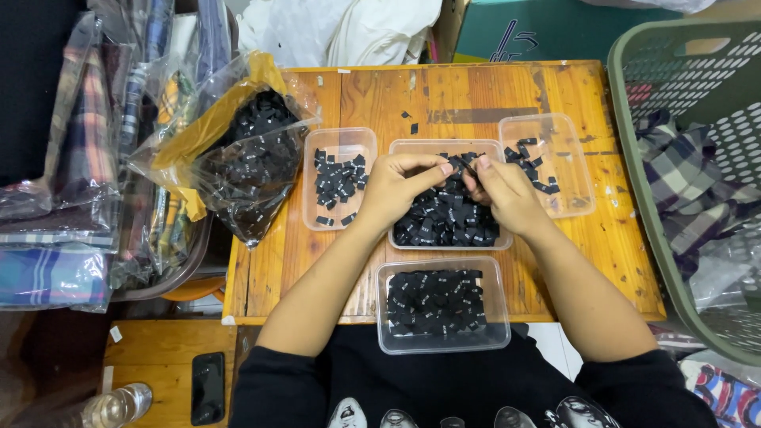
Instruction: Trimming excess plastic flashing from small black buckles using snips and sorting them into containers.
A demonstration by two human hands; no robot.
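Hands meeting over the middle clear tray [412,147]: left hand [394,189] and right hand [507,194] both curled, fingers [446,168] pinched shut on a small black label [464,162] held between them, just above the heap of black labels [448,215] filling that tray. Four clear plastic trays on the wooden surface [476,91] in all: left tray [311,190] thinly scattered with labels, right tray [583,178] holding only a few near its far corner, near tray [384,333] packed with labels laid flat in a neat block and hanging slightly over the surface's front edge. Clear bag [246,162] stuffed with more black labels lying open at the surface's left end (yellowish lining showing along its upper side). A couple of stray labels [411,123] loose on the bare wood behind the trays. Green perforated laundry basket [634,158] to the right, plaid cloth [690,170] inside. Bagged plaid garments [71,143] stacked to the left. Black phone [208,388] and a clear bottle [115,406] on a lower wooden stool [158,349] at bottom left.
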